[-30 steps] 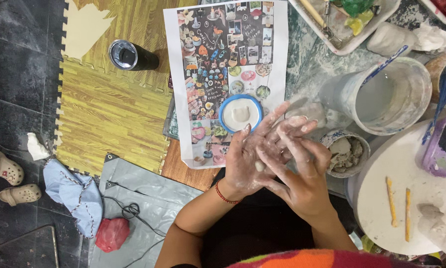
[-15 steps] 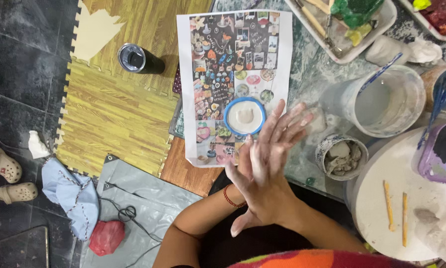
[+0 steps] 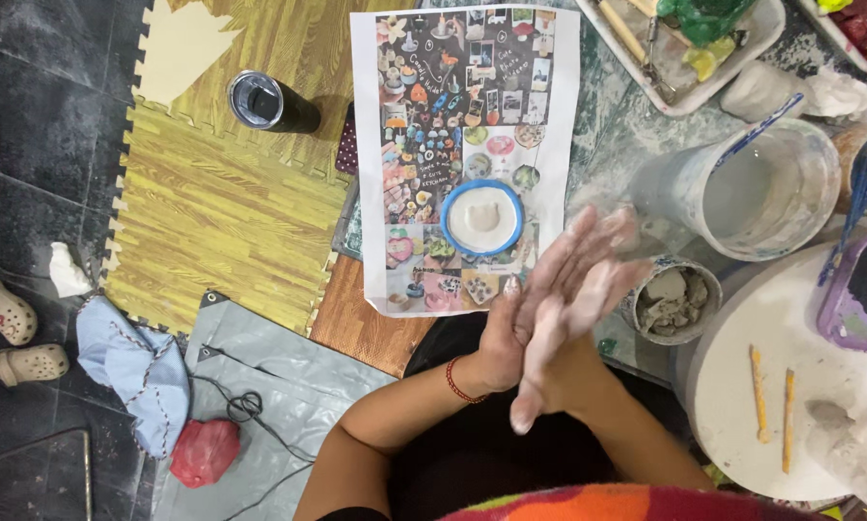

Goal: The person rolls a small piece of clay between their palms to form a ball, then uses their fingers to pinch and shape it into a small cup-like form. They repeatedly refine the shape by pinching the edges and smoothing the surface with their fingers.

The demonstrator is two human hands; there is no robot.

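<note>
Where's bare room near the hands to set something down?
Free: the yellow foam mat left of the picture sheet, below the black tumbler; the white round board left of its two sticks. Crowded: right side, around the big bucket, the clay cup and the tray.

A large printed sheet point(image 3: 464, 154) is lying flat just right of the yellow wood-patterned foam mat point(image 3: 221, 222). It is an upright white rectangle, carrying a crowded collage of small, many-coloured photographs with a white margin showing around them. A round blue-rimmed lid point(image 3: 481, 218) is resting on its lower half, covering some of the photographs. Its bottom edge is ending just beside the person's pressed-together palms. No other packages, signs or screens are showing.
</note>
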